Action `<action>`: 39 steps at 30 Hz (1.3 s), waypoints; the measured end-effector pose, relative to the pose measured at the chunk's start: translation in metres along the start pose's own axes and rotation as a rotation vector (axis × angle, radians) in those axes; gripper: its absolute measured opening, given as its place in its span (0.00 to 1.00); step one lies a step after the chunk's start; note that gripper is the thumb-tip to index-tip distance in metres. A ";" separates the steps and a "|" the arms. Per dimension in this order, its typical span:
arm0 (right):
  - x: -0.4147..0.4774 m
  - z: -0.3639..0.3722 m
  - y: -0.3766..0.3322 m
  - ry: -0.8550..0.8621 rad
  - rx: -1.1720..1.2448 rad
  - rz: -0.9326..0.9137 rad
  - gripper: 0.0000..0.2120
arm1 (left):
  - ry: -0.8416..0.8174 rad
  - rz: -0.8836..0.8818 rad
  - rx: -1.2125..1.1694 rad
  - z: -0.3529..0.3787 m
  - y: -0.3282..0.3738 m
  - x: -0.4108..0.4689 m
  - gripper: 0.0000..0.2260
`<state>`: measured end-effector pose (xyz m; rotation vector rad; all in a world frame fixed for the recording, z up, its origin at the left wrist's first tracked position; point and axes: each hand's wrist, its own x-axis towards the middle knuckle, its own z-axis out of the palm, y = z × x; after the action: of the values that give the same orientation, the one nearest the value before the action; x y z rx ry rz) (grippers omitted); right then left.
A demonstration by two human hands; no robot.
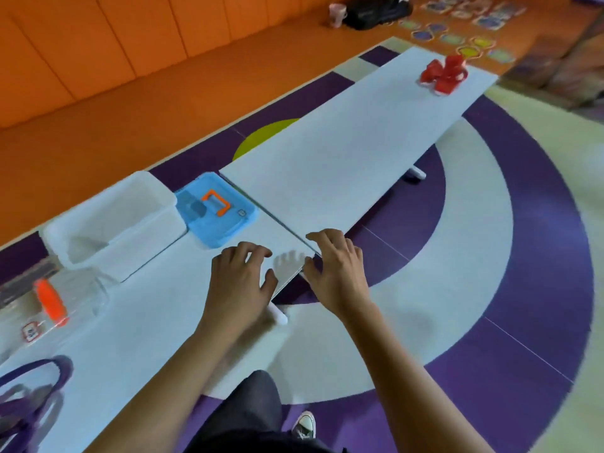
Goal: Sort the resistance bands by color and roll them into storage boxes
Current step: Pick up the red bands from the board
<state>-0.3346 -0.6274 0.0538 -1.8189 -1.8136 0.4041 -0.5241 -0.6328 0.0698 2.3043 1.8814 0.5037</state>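
Hands (243,279) (336,273) empty, spread over table (343,152); white bin (111,220) holds nothing; blue lid (217,207) beside it.

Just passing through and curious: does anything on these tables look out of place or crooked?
Yes. The far table sits at an angle to the near one, leaving a wedge-shaped gap where both hands are. The red bands lie alone at the far end, away from the boxes and the purple bands.
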 end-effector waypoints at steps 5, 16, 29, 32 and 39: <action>0.046 -0.034 0.070 0.076 -0.021 0.150 0.19 | -0.063 0.118 -0.021 0.035 0.057 0.077 0.15; 0.189 -0.105 0.205 0.090 -0.119 0.321 0.18 | -0.134 0.309 -0.086 0.121 0.172 0.273 0.13; 0.346 -0.194 0.400 0.101 -0.154 0.436 0.18 | -0.196 0.429 -0.065 0.222 0.333 0.480 0.13; 0.389 -0.220 0.453 0.086 -0.168 0.414 0.20 | -0.215 0.402 -0.045 0.244 0.379 0.527 0.13; 0.491 -0.274 0.560 -0.028 -0.110 0.389 0.21 | -0.234 0.358 -0.060 0.279 0.480 0.627 0.14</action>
<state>0.3073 -0.1609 0.0392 -2.2596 -1.5207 0.4816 0.1205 -0.0984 0.0647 2.5414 1.3402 0.3019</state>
